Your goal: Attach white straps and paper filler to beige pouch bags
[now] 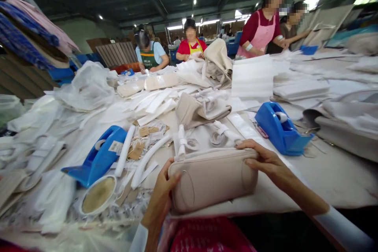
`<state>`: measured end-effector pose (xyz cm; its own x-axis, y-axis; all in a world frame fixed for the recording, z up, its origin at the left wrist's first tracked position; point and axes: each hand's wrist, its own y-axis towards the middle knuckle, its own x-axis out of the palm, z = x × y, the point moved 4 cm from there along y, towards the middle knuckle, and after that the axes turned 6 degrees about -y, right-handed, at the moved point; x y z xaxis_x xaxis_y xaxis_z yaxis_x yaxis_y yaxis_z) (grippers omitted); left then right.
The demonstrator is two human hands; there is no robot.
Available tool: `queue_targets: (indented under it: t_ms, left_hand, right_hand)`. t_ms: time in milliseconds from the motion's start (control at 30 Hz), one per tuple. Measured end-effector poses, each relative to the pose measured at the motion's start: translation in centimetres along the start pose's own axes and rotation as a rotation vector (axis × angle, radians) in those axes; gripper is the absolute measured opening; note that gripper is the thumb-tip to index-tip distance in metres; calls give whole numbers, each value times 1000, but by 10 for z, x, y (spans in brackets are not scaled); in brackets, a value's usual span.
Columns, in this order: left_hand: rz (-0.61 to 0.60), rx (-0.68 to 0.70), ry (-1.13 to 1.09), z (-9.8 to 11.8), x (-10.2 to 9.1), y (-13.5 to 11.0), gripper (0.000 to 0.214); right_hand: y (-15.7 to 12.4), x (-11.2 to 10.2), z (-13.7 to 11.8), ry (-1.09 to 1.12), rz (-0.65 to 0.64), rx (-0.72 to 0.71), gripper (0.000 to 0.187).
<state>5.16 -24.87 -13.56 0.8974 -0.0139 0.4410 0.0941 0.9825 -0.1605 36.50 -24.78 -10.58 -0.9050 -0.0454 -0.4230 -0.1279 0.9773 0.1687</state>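
Note:
A beige handbag lies on its side at the near edge of the table. My left hand grips its left end, thumb on the front face. My right hand holds its right end, fingers curled over the top edge. White wrapped handles stick out just behind the bag.
A blue tape dispenser sits to the left beside a round lid, another blue tape dispenser to the right. More beige bags, white paper strips and tags litter the table. Several people work at the far side. A pink basket is below.

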Motion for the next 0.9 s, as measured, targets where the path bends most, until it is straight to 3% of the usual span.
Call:
queue_targets:
  t_ms: [233,400,533,700,900]
  left_hand:
    - [126,27,153,1,14,3,43]
    - [269,59,243,-3,10,6,41]
    - [352,140,371,-6,5,10,38]
    - [384,179,559,-10,-1,19,39]
    - [389,221,732,-5,4,30,38]
  right_hand:
    - [-4,9,12,35,146,94,32]
    - [2,16,17,7,256,217,33]
    - [8,18,14,-100,323,227,33]
    - [17,23,18,-245,322,234,31]
    - [33,33,35,-244,222,293,31]
